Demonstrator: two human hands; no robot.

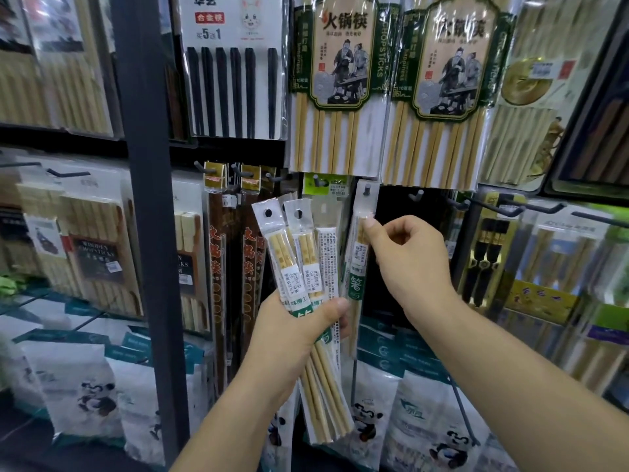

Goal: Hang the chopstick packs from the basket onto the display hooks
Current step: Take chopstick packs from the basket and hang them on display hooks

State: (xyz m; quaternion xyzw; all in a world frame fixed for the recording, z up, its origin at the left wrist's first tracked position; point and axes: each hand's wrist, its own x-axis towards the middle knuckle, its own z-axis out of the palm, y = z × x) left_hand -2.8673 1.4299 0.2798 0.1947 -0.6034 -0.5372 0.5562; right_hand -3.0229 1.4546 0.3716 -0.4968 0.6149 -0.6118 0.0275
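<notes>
A fan of narrow bamboo chopstick packs (308, 253) is gripped at mid-length by the L hand (299, 321), lower ctr of frame. The thumb is laid across the green labels on the front & the fingers are curled round the back. The punched holes in the packs' clear tops are seen tilted up-left, held in front of the rack.

Just right of the fan, a single pack (357, 240) of the same kind is pinched near its top by the R hand (408, 264), ctr-right. One fingertip is pressed on the pack's front & the other fingers are curled. That pack's clear header is threaded on a dark display hook (367, 189), and the pack hangs roughly upright. A bare hook (417, 195) is seen just right of it.

Large hot-pot chopstick packs (340, 80) are hung from upper ctr to upper right, w/ a black chopstick set (235, 80) to their left. A dark upright post (146, 199) is seen at left, and panda-print bags (92, 393) are stacked along the bottom.
</notes>
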